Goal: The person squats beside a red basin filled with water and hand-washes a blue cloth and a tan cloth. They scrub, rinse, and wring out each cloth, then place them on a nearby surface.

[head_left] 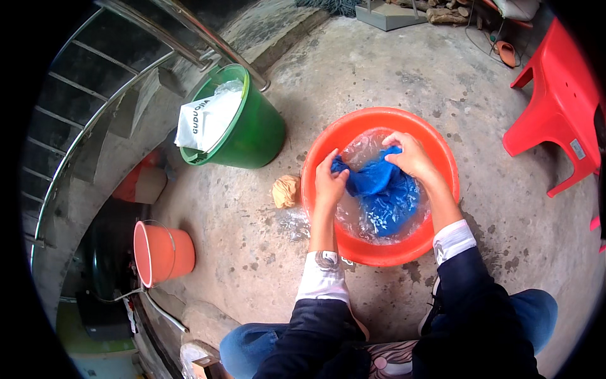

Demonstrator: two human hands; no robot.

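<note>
Black capitals (200, 117) mark the white bag (221, 119) (label (577, 150) on red chair (560, 95): unreadable).

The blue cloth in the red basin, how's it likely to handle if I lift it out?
The blue cloth will probably hang floppy: it sags in folds between the left hand and right hand. It may feel heavy for its size, as part lies in the water. The white suds on it suggest it could be slippery.

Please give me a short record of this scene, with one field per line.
Left hand: gripping left end of blue cloth
Right hand: gripping cloth's upper right
Basin: round, red-orange, holding sudsy water
Left of basin: crumpled tan bundle, green bucket with white bag, orange bucket
Right of basin: red plastic seat
</note>
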